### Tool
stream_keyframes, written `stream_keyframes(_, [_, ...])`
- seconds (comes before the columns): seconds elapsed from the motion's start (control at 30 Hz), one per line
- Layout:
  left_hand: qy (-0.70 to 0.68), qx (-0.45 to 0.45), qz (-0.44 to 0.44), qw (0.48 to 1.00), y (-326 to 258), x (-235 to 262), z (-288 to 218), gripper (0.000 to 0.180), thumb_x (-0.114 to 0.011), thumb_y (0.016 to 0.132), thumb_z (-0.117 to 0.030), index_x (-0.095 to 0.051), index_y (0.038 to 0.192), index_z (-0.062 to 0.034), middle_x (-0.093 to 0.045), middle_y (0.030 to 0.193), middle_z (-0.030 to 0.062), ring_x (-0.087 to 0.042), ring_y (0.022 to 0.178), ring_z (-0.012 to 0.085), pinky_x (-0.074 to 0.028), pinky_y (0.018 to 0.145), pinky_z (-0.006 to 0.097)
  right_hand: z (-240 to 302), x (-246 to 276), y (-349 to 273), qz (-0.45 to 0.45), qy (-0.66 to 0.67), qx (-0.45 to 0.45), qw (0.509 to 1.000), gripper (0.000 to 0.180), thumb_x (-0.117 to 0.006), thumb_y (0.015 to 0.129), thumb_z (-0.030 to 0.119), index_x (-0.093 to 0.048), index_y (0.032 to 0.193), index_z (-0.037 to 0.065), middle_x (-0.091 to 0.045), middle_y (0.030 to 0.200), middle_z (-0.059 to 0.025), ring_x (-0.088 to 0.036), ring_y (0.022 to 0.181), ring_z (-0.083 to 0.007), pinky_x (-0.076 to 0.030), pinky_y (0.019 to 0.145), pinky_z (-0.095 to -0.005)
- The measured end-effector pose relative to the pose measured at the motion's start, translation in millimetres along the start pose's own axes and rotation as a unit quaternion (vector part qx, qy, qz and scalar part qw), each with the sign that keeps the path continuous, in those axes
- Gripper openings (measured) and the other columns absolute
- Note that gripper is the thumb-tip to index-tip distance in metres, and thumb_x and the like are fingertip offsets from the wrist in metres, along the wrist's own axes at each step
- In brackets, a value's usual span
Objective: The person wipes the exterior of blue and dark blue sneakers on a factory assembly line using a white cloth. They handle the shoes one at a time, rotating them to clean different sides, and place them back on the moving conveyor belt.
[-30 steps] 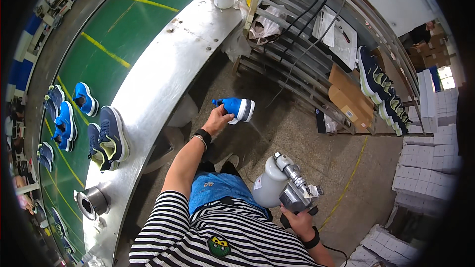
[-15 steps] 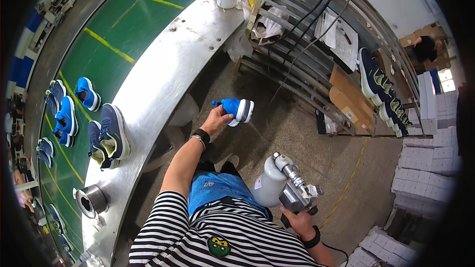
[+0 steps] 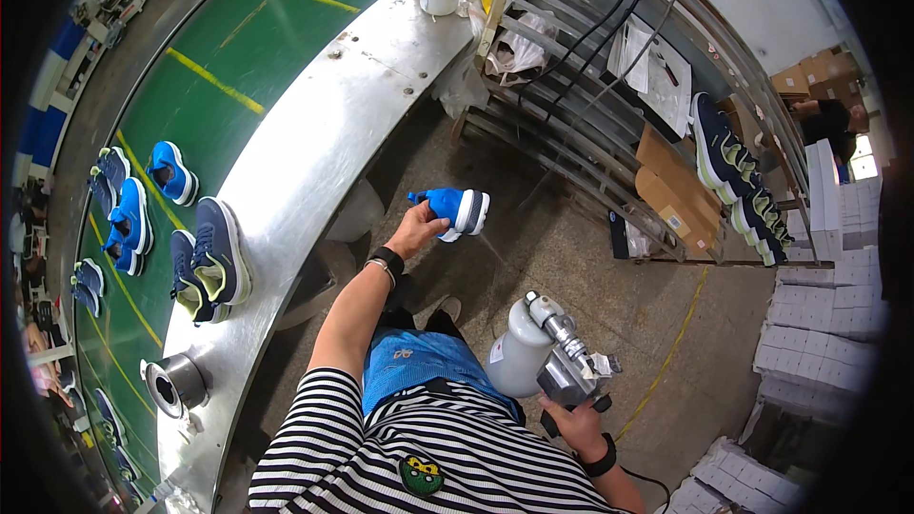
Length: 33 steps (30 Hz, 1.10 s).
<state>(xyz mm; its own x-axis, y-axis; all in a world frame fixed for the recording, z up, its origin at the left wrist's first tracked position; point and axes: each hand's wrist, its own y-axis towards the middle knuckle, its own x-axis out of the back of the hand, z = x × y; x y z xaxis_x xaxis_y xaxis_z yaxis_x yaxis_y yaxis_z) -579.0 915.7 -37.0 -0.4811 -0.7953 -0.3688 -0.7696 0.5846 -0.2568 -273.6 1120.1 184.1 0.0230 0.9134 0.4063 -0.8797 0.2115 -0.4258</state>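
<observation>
My left hand is closed on a blue shoe with a white and dark sole, held out over the floor with its sole turned to the right. At the lower right, my right hand grips a spray gun by its dark lower part. A whitish bottle is joined to the gun and sits nearest my body. The spray gun stays apart from the shoe, lower and to the right. Fingers of my right hand are partly hidden behind the gun's grip.
A pair of navy shoes and a metal cup stand on the steel ledge at left. Beyond it, a green conveyor belt carries several shoes. A metal rack with navy shoes stands ahead right; stacked white boxes line the right.
The belt and its shoes have shifted slightly away from me. A person in the right background has moved. My hands, the blue shoe and the spray gun look nearly still.
</observation>
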Motion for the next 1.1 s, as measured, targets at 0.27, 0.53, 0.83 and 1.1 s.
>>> stream_keyframes(0.27, [0.015, 0.000, 0.009, 1.000, -1.8, 0.7, -0.7, 0.026, -0.059, 0.081, -0.008, -0.052, 0.106, -0.0045, -0.059, 0.097, 0.0006, -0.054, 0.087, 0.0093, -0.045, 0.080, 0.027, 3.0, 1.6, 0.6, 0.006, -0.018, 0.013, 1.000, 0.034, -0.068, 0.073, 0.009, -0.054, 0.102, -0.001, -0.060, 0.097, -0.0108, -0.058, 0.086, -0.0202, -0.044, 0.076, -0.0313])
stream_keyframes(0.53, [0.026, 0.008, 0.009, 1.000, -4.3, 0.5, 1.0, 0.026, -0.060, 0.081, -0.009, -0.052, 0.106, -0.0050, -0.058, 0.097, 0.0000, -0.054, 0.087, 0.0089, -0.044, 0.080, 0.026, -4.0, 0.9, 0.2, 0.003, -0.006, 0.020, 1.000, 0.033, -0.068, 0.072, 0.009, -0.055, 0.101, 0.000, -0.060, 0.095, -0.0103, -0.058, 0.085, -0.0183, -0.044, 0.074, -0.0299])
stream_keyframes(0.83, [0.025, 0.008, 0.008, 1.000, -12.4, -3.2, -7.9, 0.028, -0.062, 0.080, -0.011, -0.051, 0.105, -0.0043, -0.058, 0.095, 0.0006, -0.053, 0.086, 0.0092, -0.044, 0.081, 0.027, 4.0, -1.0, 2.7, 0.002, -0.017, 0.039, 0.999, 0.031, -0.068, 0.073, 0.010, -0.057, 0.100, -0.001, -0.063, 0.093, -0.0101, -0.060, 0.082, -0.0177, -0.045, 0.072, -0.0295])
stream_keyframes(1.1, [0.007, 0.005, 0.010, 1.000, -14.7, -3.3, -2.7, 0.029, -0.061, 0.080, -0.010, -0.051, 0.106, -0.0039, -0.059, 0.095, 0.0011, -0.053, 0.086, 0.0092, -0.043, 0.081, 0.027, 0.7, -0.6, 4.4, 0.006, -0.002, 0.032, 0.999, 0.031, -0.068, 0.073, 0.010, -0.057, 0.100, 0.000, -0.063, 0.092, -0.0097, -0.059, 0.081, -0.0177, -0.045, 0.072, -0.0293])
